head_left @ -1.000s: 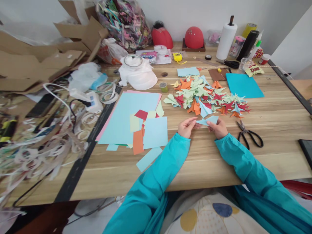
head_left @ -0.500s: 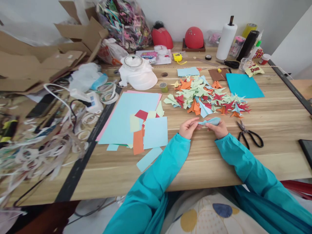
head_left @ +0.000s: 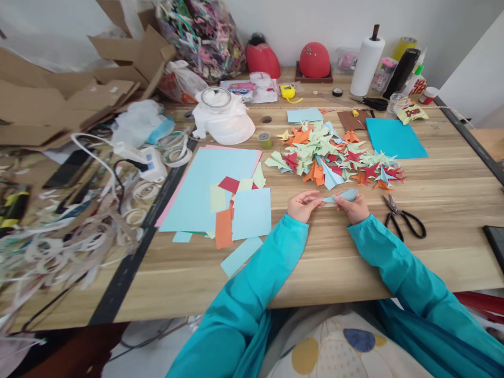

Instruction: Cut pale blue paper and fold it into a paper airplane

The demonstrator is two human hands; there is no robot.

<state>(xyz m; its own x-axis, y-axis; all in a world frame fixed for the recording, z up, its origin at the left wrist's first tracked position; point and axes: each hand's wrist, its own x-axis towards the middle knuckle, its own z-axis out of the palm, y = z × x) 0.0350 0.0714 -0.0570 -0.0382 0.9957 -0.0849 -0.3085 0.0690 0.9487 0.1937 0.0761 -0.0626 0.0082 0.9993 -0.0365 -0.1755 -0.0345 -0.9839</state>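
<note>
You pinch a small, folded light-blue paper (head_left: 348, 195) above the table (head_left: 315, 273), its left end in your left hand (head_left: 301, 207), its right in your right hand (head_left: 356, 208). It looks part-folded; many finished paper shapes (head_left: 321, 144) lie heaped beyond, while flat sheets (head_left: 205, 178) remain unfolded. Behind, a clear bag (head_left: 205, 44) bulges with colourful scraps.

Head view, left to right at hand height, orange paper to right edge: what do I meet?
Orange paper → light-blue square sheet → left hand → folded light-blue paper → right hand → black-handled scissors → dark flat object
</note>
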